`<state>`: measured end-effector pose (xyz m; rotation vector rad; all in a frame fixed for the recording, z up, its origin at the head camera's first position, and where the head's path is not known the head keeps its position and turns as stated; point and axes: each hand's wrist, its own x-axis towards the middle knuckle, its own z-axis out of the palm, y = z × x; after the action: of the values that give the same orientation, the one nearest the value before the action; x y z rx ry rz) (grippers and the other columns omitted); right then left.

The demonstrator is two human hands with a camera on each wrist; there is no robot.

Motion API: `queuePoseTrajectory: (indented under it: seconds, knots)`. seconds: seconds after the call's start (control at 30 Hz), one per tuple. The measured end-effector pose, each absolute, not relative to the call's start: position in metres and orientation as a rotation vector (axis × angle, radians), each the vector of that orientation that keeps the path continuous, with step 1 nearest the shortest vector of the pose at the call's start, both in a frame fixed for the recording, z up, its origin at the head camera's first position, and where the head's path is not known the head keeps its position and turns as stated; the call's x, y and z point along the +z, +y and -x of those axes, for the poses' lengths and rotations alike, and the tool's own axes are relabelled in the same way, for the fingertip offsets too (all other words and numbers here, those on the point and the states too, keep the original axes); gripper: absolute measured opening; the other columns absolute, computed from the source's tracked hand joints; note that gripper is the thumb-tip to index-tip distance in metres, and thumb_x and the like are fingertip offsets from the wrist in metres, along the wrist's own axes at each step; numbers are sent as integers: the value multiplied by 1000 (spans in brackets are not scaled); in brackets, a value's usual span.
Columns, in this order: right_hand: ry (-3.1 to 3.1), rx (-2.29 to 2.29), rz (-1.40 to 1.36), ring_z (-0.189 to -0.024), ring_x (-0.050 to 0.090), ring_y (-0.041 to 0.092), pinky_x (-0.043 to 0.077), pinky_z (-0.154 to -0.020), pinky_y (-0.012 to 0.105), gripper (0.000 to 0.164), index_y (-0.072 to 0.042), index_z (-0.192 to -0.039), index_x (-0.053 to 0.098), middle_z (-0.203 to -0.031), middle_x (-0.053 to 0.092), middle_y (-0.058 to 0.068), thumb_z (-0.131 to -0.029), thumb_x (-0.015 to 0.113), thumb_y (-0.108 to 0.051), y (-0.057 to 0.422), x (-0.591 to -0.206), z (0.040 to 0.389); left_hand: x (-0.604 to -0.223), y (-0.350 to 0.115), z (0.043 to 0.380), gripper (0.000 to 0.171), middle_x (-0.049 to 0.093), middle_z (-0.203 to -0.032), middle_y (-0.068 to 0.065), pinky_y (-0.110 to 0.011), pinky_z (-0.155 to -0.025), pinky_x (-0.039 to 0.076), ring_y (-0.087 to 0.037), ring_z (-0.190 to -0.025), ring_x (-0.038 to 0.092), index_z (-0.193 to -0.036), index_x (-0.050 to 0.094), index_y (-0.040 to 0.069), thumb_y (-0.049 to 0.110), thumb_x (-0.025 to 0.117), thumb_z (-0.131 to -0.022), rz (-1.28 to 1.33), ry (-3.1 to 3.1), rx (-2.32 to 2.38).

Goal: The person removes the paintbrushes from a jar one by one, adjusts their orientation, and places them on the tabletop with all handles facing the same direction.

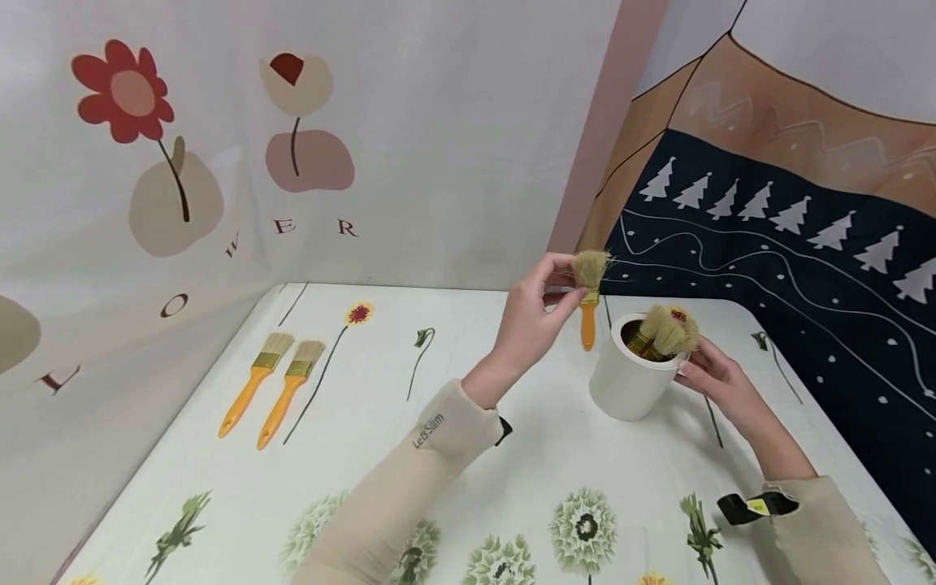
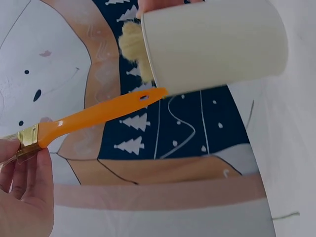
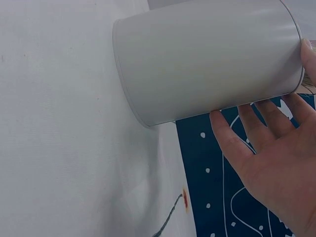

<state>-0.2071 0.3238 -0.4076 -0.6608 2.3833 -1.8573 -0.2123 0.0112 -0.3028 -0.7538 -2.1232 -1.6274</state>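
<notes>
My left hand (image 1: 528, 318) pinches a paintbrush (image 1: 588, 323) at the metal band and lower bristles. The brush is upright, with pale bristles at the top and its orange handle hanging down beside the white cup (image 1: 627, 385). In the left wrist view, the handle's end overlaps the cup's rim. Several brush heads (image 1: 664, 331) stick up out of the cup, bristles upward, their handles hidden inside. My right hand (image 1: 724, 380) holds the cup on its right side, thumb at the rim and fingertips (image 3: 217, 116) against the wall.
Two more paintbrushes (image 1: 281, 382) with orange handles lie side by side at the table's left, bristles pointing away. A flower-printed white cloth (image 1: 409, 439) covers the table. Behind it hangs a pale printed curtain (image 1: 439, 146), with a dark tree-patterned cloth (image 1: 790, 244) at the right.
</notes>
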Motion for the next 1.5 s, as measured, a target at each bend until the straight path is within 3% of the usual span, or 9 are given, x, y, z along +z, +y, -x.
queuePoseTrajectory:
  seconds: [0.6, 1.33, 1.5]
  knots:
    - [2474, -1768, 588, -118, 50, -18, 52, -90, 9, 63, -9, -160, 14, -138, 43, -25, -106, 45, -13, 324, -406, 208, -313, -46, 223, 31, 67, -117, -15, -36, -87, 61, -26, -104, 70, -124, 58, 1, 6, 66, -95, 612, -2190, -1628]
    - [2483, -1770, 592, -118, 49, -19, 51, -90, 8, 62, -8, -160, 15, -139, 43, -25, -106, 46, -12, 324, -405, 206, -327, -123, 226, 37, 65, -124, -16, -40, -94, 59, -29, -112, 67, -130, 56, 2, 9, 67, -95, 375, -2351, -1575]
    - [2464, -1790, 622, -118, 50, -18, 52, -90, 9, 61, -8, -160, 15, -136, 43, -28, -106, 45, -11, 324, -405, 207, -332, -146, 223, 37, 64, -125, -16, -34, -94, 58, -28, -113, 66, -130, 56, 3, 11, 66, -96, 299, -2397, -1554]
